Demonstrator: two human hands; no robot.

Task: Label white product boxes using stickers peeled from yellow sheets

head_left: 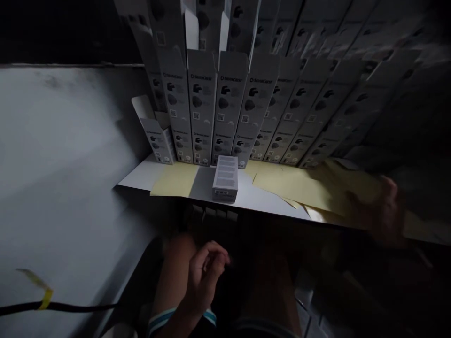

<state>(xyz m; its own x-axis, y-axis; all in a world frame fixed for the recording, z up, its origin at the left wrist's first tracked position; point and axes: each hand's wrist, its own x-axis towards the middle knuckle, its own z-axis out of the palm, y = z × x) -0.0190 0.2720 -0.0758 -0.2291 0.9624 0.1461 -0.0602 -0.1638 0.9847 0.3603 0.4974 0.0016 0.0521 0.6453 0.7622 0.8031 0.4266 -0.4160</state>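
Note:
My left hand (pixel 207 270) is low in the middle, above my lap. Its fingers curl in toward the thumb, and anything between the fingertips is too small and dark to make out. Over at the right, my right hand (pixel 385 213) is smeared by motion beside the yellow sheets (pixel 299 185) on the white shelf (pixel 260 199). Shadow hides its fingers in part. A small closed carton (pixel 226 176) with printed text and a label lies near the shelf's front edge, apart from both hands.
Tall stacks of grey printed cartons (pixel 202 101) line the back of the shelf. An open-flapped carton (pixel 157 138) stands at their left end. A pale wall (pixel 59 178) bounds the left side, with a black cable (pixel 81 308) crossing it. Below the shelf are more pale box tops (pixel 211 212).

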